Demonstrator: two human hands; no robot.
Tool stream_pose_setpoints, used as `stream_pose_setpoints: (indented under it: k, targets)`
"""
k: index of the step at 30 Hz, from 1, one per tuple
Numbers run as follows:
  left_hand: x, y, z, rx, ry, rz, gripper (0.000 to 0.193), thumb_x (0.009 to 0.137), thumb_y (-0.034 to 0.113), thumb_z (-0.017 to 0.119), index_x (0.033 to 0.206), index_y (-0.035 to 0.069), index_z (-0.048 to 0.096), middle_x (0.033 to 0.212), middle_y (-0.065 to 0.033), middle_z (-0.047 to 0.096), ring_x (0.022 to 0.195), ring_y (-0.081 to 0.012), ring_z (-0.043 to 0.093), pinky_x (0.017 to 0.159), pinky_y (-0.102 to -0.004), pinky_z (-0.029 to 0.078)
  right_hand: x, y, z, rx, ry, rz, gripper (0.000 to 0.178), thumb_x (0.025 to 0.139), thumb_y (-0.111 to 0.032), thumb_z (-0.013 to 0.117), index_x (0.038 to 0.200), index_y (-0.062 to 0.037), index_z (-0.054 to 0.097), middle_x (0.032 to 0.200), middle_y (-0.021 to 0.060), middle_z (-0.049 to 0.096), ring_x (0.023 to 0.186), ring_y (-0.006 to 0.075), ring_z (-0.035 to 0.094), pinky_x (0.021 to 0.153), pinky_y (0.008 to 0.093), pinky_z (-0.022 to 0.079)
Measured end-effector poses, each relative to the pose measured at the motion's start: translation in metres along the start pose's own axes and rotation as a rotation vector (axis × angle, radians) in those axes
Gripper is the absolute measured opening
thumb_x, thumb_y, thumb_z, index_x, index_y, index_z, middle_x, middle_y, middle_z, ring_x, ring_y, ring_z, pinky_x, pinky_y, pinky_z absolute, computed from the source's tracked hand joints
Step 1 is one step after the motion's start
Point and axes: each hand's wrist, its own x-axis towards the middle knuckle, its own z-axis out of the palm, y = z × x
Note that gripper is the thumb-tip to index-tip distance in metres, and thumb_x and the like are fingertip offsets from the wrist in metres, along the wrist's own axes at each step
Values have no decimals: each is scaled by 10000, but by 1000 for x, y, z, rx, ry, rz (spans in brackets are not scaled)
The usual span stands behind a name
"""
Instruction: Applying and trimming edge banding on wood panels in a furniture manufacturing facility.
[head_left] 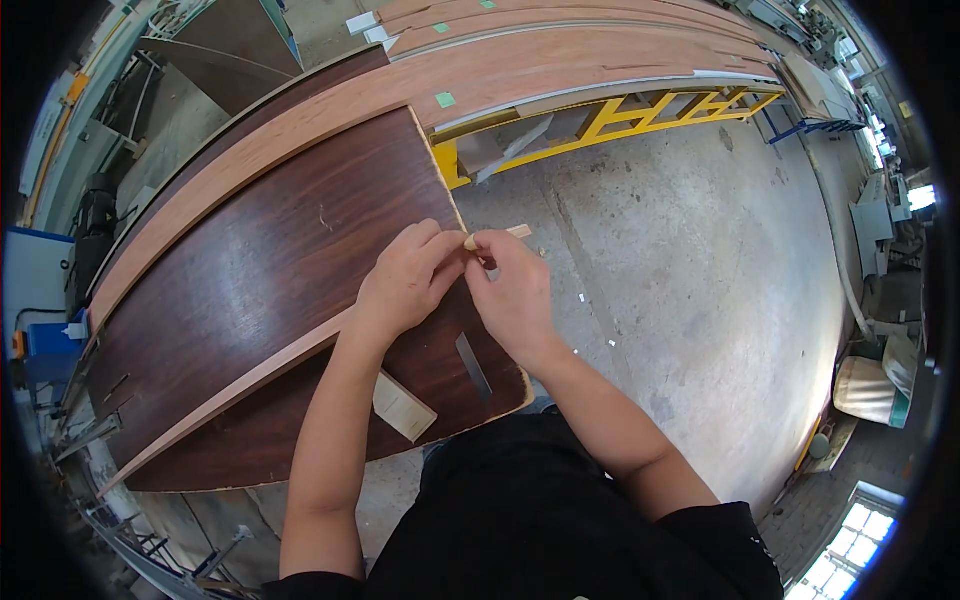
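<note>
I log both hands meeting at the right edge of the dark veneer sheet [250,290]. Left hand [405,280] is curled, fingertips pinching a thin pale wood strip [505,235]; right hand [515,295] is closed on the same strip from the other side, though what its fingertips press is partly hidden. Both forearms rise from the lower edge, wrists bent inward. A small pale block [403,405] and a metal blade [473,365] lie on the sheet nearby.

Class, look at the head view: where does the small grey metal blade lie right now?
The grey metal blade lies flat on the dark veneer sheet near its right edge, just below the right hand, with a pale wooden block to its left.
</note>
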Motion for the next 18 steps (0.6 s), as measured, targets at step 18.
stream_pose_setpoints:
  k: [18]
  targets:
    - [-2, -3, 3, -57, 37, -32, 242, 831, 60, 691, 1038, 42, 568, 908, -134, 587, 854, -315, 603, 742, -381, 510, -3, -7, 1, -321, -41, -85, 202, 812, -34, 703, 994, -33, 615, 859, 132, 700, 772, 286, 701, 682, 360, 555]
